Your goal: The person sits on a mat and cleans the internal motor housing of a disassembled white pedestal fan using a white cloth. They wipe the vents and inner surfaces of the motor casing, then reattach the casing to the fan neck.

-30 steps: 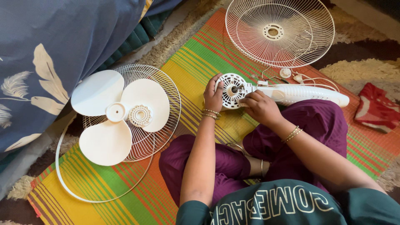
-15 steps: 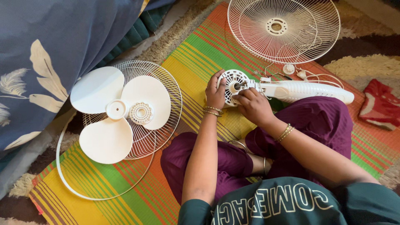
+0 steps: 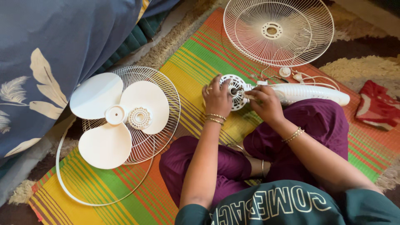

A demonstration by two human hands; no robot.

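- Fan motor housing (image 3: 236, 91) sits on a striped mat (image 3: 196, 62), gripped by the left hand (image 3: 216, 99); right hand (image 3: 262, 102) pinches at its shaft.
- Three-bladed fan blade (image 3: 112, 116) lies on a wire grille (image 3: 166, 104) nearby; second grille (image 3: 278, 31) beyond.

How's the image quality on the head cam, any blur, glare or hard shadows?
Head view: soft, even light, no hard shadows; white fan blade bright but no glare; slight softness on the left hand and right hand at the fan motor; wire grille stays crisp, cut off by the top edge.

Home: floor mat (image 3: 196, 62), bedsheet (image 3: 62, 37).
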